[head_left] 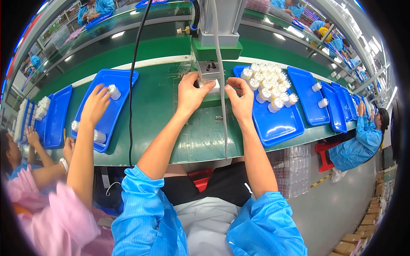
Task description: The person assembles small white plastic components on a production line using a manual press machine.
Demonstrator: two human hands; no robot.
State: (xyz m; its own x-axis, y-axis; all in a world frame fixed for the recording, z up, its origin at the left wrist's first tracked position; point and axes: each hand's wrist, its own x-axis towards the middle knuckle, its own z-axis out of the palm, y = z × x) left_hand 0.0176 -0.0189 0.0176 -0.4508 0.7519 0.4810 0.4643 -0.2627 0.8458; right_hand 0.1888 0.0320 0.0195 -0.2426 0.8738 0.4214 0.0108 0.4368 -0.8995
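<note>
Honestly, the sketchy bit is how close both hands sit to that press. The left hand (191, 93) and right hand (240, 99) both have fingers curled in and pinching a small white part (213, 86), which sits right under the grey head of the press (211, 70) at the back edge of the green belt (171, 123). If that head drops while fingertips are tucked in there, that's a pinch, plain and simple. I can't tell how much of the part is seated, since the thumbs cover most of it.

Second worry: the grey cable (223, 111) hangs down right between the wrists, and a black cable (131, 106) runs across the belt on the left. Pulling a hand back fast could snag either one.

Also, the blue tray (277, 126) just right of the right hand has a loose heap of white parts (269, 87) near its far end, so an elbow bump could scatter them. And a neighbour's hand (96, 104) reaches into another blue tray (117, 106) to the left, close enough that arms might collide.
</note>
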